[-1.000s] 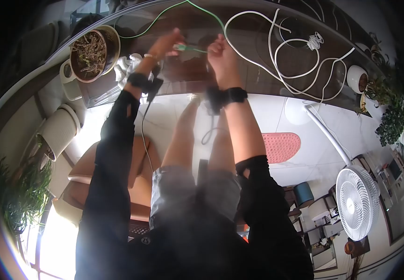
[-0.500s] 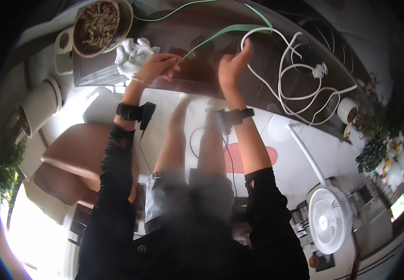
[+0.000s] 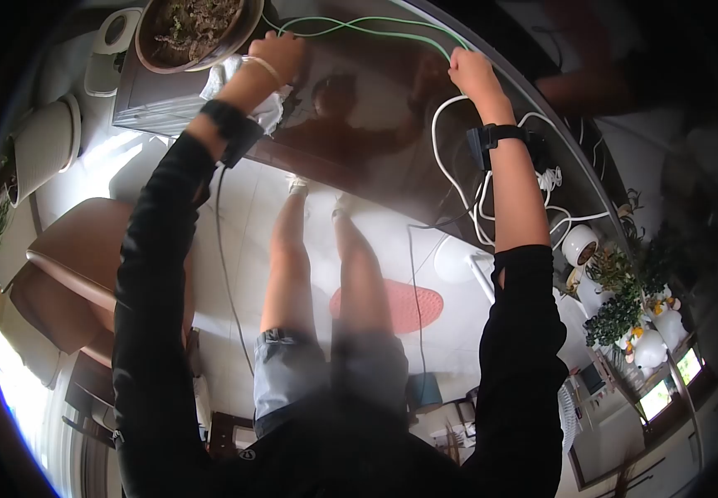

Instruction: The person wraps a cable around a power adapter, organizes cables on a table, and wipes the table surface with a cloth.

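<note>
A thin green cord (image 3: 367,20) runs in loose, crossing loops over the dark glossy tabletop (image 3: 359,124). My left hand (image 3: 282,55) is closed at the cord's left end, beside the plant pot and above a crumpled white cloth (image 3: 269,112). At the right, my right hand (image 3: 475,73) is closed around the cord near the table's far edge. The fingertips of both hands are partly hidden. A white cable (image 3: 437,133) lies in loops under and beside my right forearm.
A round pot of soil (image 3: 197,33) stands at the table's left end. Toward the right are a small white pot (image 3: 579,246) and leafy plants (image 3: 616,319). A brown chair (image 3: 85,249) and a pink mat (image 3: 413,305) are on the floor side.
Both hands have moved farther up over the table and apart, the right one rightward. My right hand has closed from an open pose, and the green cord now hangs between them in crossing loops.
</note>
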Action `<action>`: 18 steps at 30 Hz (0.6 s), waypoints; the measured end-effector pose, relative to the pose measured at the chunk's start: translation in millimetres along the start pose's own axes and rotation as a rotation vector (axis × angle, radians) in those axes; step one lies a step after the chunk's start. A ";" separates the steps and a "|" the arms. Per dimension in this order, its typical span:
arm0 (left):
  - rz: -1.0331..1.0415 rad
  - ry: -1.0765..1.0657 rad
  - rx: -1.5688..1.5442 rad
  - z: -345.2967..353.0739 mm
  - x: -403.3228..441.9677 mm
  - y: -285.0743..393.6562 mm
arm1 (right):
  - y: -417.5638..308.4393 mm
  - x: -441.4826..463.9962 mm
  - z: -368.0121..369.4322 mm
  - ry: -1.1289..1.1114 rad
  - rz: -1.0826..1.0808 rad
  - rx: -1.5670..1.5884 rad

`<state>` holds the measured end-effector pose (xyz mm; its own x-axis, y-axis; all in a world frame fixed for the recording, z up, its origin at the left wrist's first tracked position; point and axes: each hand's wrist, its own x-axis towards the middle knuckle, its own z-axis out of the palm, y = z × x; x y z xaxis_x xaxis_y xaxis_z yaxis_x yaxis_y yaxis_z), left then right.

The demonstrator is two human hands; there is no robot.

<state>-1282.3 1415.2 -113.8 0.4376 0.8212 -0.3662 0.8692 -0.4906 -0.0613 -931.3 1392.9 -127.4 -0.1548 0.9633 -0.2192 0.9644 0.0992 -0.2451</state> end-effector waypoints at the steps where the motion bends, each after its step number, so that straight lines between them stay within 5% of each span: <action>1: -0.082 -0.071 0.034 7.3 6.9 8.9 | 2.5 -1.0 -0.2 -0.074 0.045 0.035; 2: -0.111 -0.230 0.077 -8.2 15.1 17.7 | 6.5 0.2 2.8 -0.154 0.124 0.197; 5: -0.138 -0.007 -0.116 -20.1 25.1 31.3 | 10.6 -4.1 8.4 -0.216 0.050 0.418; 6: -0.059 0.233 -0.156 -12.9 24.7 32.3 | 12.3 -5.7 11.8 -0.157 0.023 0.437; 8: -0.111 0.233 -0.211 -1.0 28.9 31.7 | 19.2 -6.9 18.3 -0.077 0.095 0.464; 15: -0.083 0.307 -0.245 48.3 60.1 -6.0 | 84.0 -16.5 53.7 0.109 0.013 -0.147; 18: 0.000 0.337 -0.167 72.8 88.3 -25.0 | 91.0 -28.3 37.5 0.076 0.058 -0.164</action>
<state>-1282.2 1478.8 -212.2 0.4645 0.8847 -0.0385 0.8826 -0.4590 0.1015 -847.2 1365.4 -179.0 -0.0868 0.9842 -0.1546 0.9943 0.0758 -0.0756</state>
